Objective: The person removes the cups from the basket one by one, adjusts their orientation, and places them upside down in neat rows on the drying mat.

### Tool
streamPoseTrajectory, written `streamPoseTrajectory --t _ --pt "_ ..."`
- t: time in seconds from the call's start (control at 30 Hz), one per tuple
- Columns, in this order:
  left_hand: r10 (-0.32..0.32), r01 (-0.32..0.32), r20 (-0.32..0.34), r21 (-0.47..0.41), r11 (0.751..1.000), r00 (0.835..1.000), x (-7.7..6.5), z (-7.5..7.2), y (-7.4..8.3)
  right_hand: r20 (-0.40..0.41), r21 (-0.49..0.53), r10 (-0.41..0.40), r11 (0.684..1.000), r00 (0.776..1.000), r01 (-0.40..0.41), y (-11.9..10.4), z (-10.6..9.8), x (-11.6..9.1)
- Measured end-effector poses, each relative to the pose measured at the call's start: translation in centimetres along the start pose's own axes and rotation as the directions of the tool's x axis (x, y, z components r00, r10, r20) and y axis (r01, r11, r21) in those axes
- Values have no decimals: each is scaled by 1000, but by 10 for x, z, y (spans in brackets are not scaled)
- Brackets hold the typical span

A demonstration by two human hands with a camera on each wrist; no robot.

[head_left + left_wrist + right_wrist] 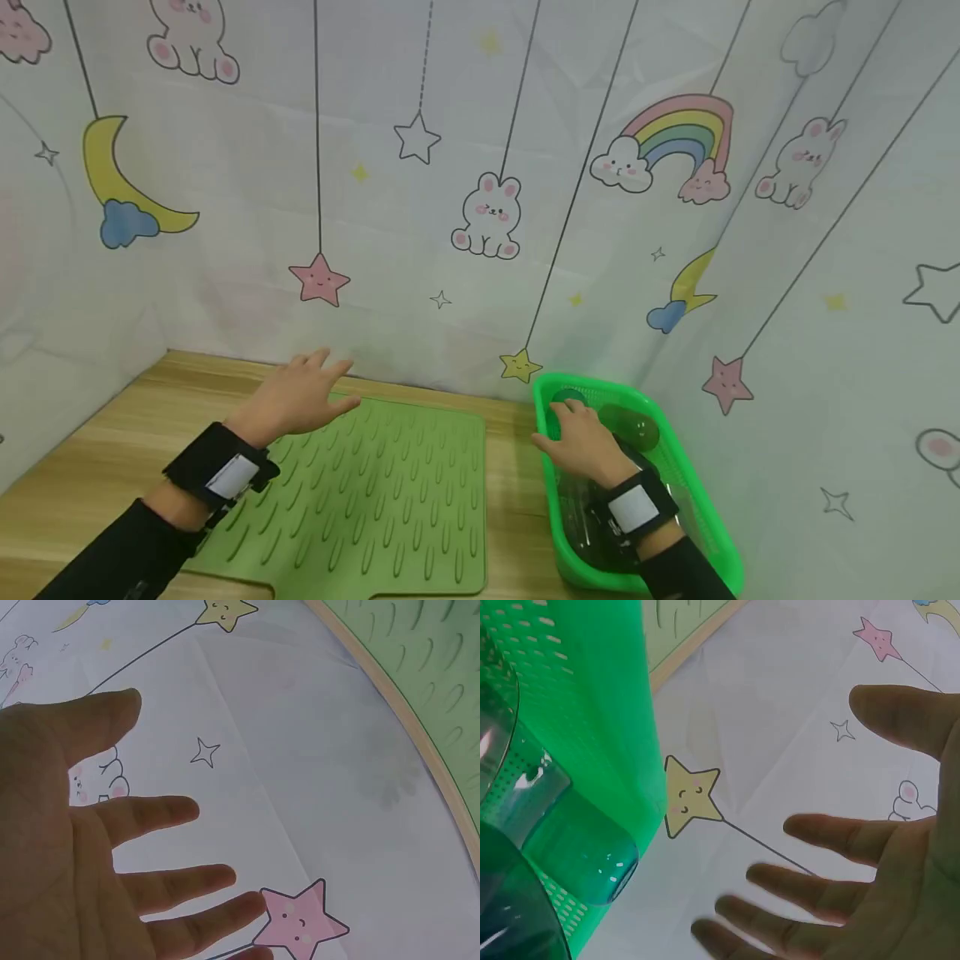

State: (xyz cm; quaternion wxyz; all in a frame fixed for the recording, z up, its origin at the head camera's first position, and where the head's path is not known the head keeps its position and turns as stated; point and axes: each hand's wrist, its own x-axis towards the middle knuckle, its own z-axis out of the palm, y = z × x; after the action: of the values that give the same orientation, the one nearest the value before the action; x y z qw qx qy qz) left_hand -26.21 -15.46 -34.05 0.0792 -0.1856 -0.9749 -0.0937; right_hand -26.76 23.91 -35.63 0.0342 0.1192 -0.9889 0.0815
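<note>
My left hand hovers over the far left part of a green ridged mat, fingers spread and nothing in them. The left wrist view shows the same hand with its palm bare. Above the far end of a bright green plastic basket, my right hand is held with fingers apart and no object in its grasp. Inside the basket lie a teal transparent cup-like piece, a dark rounded transparent piece and several more clear or dark items, partly hidden by the right hand and wrist.
The mat and basket stand on a wood-grain table. A white curtain printed with stars, rabbits and moons closes off the back and both sides. The basket's right wall stands close to the curtain. Each wrist wears a black strap with a camera.
</note>
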Motion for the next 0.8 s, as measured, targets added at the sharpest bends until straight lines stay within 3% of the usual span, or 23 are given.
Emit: streamPoseTrajectory --t 0.33,0.63,0.8 --pt "129 -123 51 -120 985 990 -12 10 8 32 36 13 999 999 -14 19 -14 -2" --pt "140 -128 67 -159 979 988 -23 23 2 98 27 -25 999 995 23 47 -26 -2" --pt "151 -135 80 -181 974 985 -23 26 -3 194 -14 -42 999 980 46 65 -25 -10"
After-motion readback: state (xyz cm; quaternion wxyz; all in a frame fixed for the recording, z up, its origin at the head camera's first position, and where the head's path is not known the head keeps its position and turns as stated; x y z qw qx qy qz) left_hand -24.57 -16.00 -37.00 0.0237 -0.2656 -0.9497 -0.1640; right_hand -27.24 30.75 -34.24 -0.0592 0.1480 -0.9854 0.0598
